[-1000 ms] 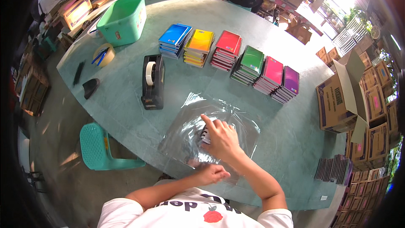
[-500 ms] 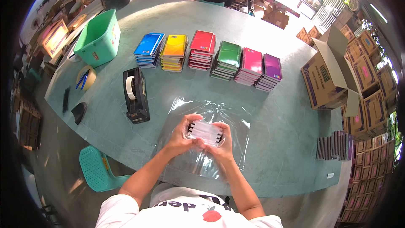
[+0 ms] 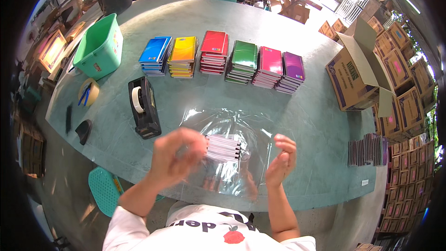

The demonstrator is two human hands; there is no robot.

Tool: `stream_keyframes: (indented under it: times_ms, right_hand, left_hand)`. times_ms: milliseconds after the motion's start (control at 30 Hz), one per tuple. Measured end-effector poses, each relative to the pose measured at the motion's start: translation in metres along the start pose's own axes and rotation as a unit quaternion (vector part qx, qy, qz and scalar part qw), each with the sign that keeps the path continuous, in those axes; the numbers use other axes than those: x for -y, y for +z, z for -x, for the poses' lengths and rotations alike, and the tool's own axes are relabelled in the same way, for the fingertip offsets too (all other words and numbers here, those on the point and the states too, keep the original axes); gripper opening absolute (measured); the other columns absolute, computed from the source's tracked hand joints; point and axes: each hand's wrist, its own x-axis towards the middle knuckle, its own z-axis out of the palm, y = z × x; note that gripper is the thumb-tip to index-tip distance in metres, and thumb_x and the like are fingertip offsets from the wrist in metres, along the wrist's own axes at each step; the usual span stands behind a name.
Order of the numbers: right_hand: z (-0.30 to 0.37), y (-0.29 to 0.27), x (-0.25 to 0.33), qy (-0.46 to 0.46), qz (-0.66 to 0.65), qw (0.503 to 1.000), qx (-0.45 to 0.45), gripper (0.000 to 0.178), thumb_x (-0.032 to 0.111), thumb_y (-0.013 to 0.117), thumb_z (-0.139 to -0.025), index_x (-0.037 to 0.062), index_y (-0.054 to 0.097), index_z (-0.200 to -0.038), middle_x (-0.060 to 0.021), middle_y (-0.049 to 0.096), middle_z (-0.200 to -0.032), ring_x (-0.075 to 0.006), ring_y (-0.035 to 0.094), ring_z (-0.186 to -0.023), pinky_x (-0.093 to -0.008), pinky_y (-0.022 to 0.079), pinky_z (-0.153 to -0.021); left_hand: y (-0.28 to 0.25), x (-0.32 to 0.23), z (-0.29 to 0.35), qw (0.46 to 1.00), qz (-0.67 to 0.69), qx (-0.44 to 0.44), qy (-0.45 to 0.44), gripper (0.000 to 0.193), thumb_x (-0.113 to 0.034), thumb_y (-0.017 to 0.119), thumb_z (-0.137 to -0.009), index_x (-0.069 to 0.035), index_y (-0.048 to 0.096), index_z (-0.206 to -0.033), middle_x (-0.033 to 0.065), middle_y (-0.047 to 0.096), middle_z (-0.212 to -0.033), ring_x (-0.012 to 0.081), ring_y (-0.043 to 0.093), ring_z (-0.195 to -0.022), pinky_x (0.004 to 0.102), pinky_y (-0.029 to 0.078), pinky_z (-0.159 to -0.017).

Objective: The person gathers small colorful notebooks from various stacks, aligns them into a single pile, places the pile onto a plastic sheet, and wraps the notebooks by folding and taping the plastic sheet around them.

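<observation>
Your left hand (image 3: 174, 160) is raised at the left end of a small stack of notebooks (image 3: 222, 148), its fingers curled and blurred, so you cannot tell whether they are clamped on anything. Your right hand (image 3: 281, 162) stands by the right edge of the clear plastic sheet (image 3: 253, 122), fingers bent and apart from the thumb, nothing visible between them. The notebook stack sits in the middle of that sheet, in front of you on the worktop (image 3: 320, 158), black binding showing at its right end; whether film covers it, you cannot tell. Left of the sheet stands a black tape dispenser (image 3: 149, 114). Beyond it, from left to right, you have blue notebooks (image 3: 155, 51), yellow notebooks (image 3: 183, 50), red notebooks (image 3: 214, 44), green notebooks (image 3: 244, 55), pink notebooks (image 3: 270, 61) and purple notebooks (image 3: 293, 66), all piled in a curving row.
</observation>
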Motion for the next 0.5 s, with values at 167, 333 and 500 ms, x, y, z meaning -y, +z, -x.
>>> stream_keyframes:
  times_ms: [167, 333, 500]
  right_hand:
    - [0.084, 0.016, -0.02, 0.135, 0.101, 0.974, 0.15, 0.053, 0.017, 0.073, -0.074, 0.0036, 0.052, -0.12, -0.0162, 0.051, -0.116, -0.0298, 0.053, -0.105, -0.0351, 0.047, -0.081]
    - [0.096, 0.021, -0.033, -0.004, 0.231, 0.958, 0.168, 0.054, 0.013, 0.072, -0.072, 0.0103, 0.054, -0.123, -0.014, 0.045, -0.122, -0.0282, 0.049, -0.105, -0.0368, 0.045, -0.083]
    - [0.067, 0.018, -0.02, -0.136, 0.316, 0.909, 0.237, 0.045, 0.014, 0.07, -0.068, 0.0167, 0.064, -0.113, -0.0027, 0.051, -0.116, -0.0222, 0.048, -0.104, -0.0384, 0.039, -0.089]
  left_hand:
    - [0.023, -0.002, -0.01, 0.862, -0.385, 0.185, 0.272, 0.033, -0.026, 0.071, -0.073, -0.002, 0.061, -0.093, 0.014, 0.064, -0.088, 0.0274, 0.062, -0.08, 0.0363, 0.049, -0.078]
    - [0.027, 0.005, -0.005, 0.737, -0.523, 0.372, 0.209, 0.025, -0.019, 0.064, -0.067, -0.003, 0.059, -0.086, 0.0088, 0.062, -0.077, 0.0231, 0.062, -0.079, 0.0324, 0.048, -0.071]
    - [0.022, 0.004, 0.037, 0.776, -0.446, 0.239, 0.376, 0.016, -0.016, 0.059, -0.069, -0.002, 0.059, -0.078, 0.0055, 0.059, -0.07, 0.021, 0.06, -0.079, 0.0346, 0.043, -0.084]
